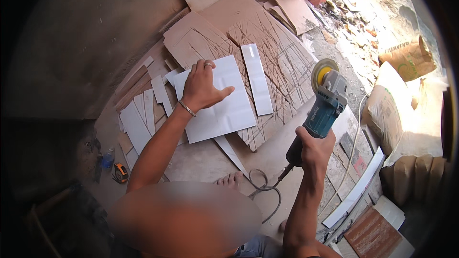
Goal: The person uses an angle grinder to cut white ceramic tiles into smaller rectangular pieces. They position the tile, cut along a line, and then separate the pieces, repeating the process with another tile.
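A square white tile (217,112) lies under my left hand (205,86). The fingers reach to the tile's far edge and the thumb stretches over its face; the fingertips are partly hidden. My right hand (315,150) is closed round the body of a teal and black angle grinder (321,117), held up to the right of the tile. Its round disc (325,73) with a yellow centre points away from me. A narrow white tile strip (257,80) rests on a brown board (282,62) covered with cut lines, just right of the square tile.
Tile offcuts (136,124) lie at the left, near an orange and black tape measure (120,173). The grinder's cord (267,188) loops on the floor beside my bare foot (230,180). Sacks (389,102) and rubble (351,24) are at the right. A long white strip (354,188) lies lower right.
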`<state>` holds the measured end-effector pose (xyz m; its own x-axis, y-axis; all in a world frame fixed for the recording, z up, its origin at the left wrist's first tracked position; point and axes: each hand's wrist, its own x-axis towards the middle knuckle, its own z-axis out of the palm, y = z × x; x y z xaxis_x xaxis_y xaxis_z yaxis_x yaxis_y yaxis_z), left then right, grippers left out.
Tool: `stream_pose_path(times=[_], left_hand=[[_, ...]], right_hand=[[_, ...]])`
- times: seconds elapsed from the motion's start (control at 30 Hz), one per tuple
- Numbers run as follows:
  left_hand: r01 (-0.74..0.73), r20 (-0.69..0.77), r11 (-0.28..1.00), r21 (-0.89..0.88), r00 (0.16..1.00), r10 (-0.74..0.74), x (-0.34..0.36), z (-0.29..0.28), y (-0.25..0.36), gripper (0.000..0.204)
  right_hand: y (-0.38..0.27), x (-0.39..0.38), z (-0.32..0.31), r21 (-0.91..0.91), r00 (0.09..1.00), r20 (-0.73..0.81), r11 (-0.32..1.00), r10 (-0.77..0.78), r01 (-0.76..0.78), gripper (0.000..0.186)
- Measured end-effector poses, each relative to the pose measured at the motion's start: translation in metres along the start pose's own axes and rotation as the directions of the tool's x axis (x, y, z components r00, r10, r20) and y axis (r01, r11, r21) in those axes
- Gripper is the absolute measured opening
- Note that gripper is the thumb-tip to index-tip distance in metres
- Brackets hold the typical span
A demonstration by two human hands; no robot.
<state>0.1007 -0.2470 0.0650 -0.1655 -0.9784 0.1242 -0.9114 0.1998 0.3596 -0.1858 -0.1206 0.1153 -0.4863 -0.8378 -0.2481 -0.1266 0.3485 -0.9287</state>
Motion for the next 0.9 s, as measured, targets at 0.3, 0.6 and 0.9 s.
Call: stream_pose_path(times=[0.3,0.6,0.9], left_hand=[[0.188,0.375,0.975,0.118,0.901,-0.22,0.034,0.006,-0.104,0.115],[0.156,0.22,0.964,-0.215,0.969,-0.108,0.003,0.006,-0.142,0.08],[0.353,0.212,0.697,-0.624,0.935,-0.284,-0.048,-0.038,-0.124,0.054]], right_hand=[[0.018,-0.003,-0.011,0.024,0.998,0.004,0.997,0.068,-0.068,0.024],[0.02,-0.006,-0.008,-0.018,0.988,0.047,0.989,0.15,-0.149,0.025],[0.018,0.0,-0.018,0.019,0.99,0.079,0.993,0.114,-0.116,0.026]])
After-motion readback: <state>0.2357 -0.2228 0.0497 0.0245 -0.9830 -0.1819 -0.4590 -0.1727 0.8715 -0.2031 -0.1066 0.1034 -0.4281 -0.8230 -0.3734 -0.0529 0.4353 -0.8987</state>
